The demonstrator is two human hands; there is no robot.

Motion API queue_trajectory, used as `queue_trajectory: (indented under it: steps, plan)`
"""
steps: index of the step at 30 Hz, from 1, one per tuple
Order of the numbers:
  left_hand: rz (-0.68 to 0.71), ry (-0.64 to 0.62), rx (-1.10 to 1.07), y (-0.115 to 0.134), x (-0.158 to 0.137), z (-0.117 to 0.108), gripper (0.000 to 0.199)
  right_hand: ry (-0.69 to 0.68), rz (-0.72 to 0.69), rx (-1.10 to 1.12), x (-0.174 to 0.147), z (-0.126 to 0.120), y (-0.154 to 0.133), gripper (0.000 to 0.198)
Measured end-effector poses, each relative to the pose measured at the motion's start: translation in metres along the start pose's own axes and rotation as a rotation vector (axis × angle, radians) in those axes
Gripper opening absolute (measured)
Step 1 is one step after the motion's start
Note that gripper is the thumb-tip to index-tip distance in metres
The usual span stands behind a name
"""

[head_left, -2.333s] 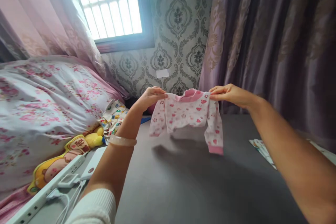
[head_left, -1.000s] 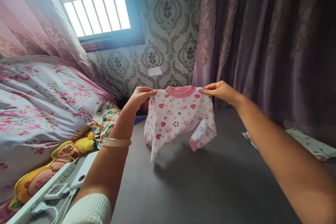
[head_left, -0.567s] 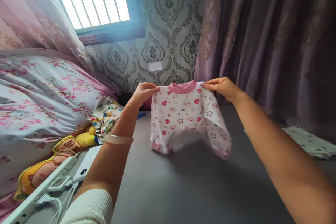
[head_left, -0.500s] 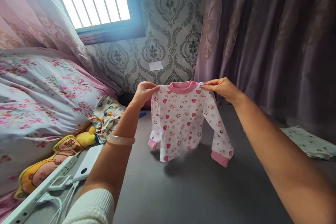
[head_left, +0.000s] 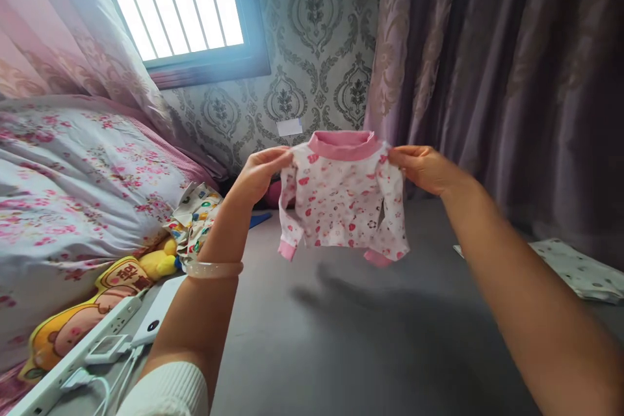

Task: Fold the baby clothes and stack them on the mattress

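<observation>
A small white long-sleeved shirt (head_left: 341, 201) with red hearts, little flowers and pink collar and cuffs hangs in the air between my hands. My left hand (head_left: 260, 172) pinches its left shoulder. The opposite shoulder is pinched by my right hand (head_left: 424, 166). Both sleeves dangle, and the hem floats above the grey sheet (head_left: 312, 351), on which the shirt's shadow falls. A pale bangle (head_left: 213, 270) circles my left forearm.
At left lie flowered bedding (head_left: 78, 201), a patterned cloth (head_left: 195, 214), a yellow toy (head_left: 160, 259) and a power strip (head_left: 82, 354) with plugged-in cables. A folded white cloth (head_left: 575, 270) rests at right. Curtains (head_left: 487, 78) hang behind.
The shirt's collar has risen a little and its hem has swung up, away from the sheet. The sleeves have drawn inward. My hands have moved slightly farther apart, still gripping the shoulders.
</observation>
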State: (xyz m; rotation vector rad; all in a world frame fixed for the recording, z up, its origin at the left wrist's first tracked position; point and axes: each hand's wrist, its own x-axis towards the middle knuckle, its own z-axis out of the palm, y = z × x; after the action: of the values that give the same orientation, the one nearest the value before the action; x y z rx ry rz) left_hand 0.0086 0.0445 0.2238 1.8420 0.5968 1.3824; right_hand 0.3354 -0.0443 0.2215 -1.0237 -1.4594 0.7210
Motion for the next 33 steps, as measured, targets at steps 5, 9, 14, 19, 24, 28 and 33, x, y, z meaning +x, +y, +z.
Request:
queue_trajectory:
  steps: [5,9,14,19,24,28,33]
  plan:
    - [-0.006,0.005,0.034,-0.005,-0.002,-0.001,0.033,0.002,0.02,-0.087,0.0,-0.003,0.006,0.036]
    - [-0.089,-0.001,0.077,-0.013,0.002,-0.001,0.033,0.038,0.03,-0.116,0.006,0.0,0.009,0.035]
    - [0.071,0.255,0.286,-0.016,0.006,0.003,0.029,0.106,-0.004,-0.093,0.007,0.007,0.006,0.032]
    - [-0.145,-0.206,0.006,0.01,-0.01,-0.005,0.03,-0.167,0.031,0.029,-0.011,0.004,-0.004,0.026]
    - [-0.221,-0.151,-0.034,0.012,-0.009,-0.006,0.03,-0.018,0.035,-0.051,-0.005,-0.001,-0.001,0.028]
    - [-0.223,-0.012,0.092,0.009,-0.009,-0.002,0.03,-0.011,0.046,-0.121,-0.004,0.0,0.002,0.027]
    - [-0.216,-0.224,-0.179,0.014,-0.019,-0.009,0.032,-0.19,0.12,0.023,-0.014,-0.007,-0.002,0.034]
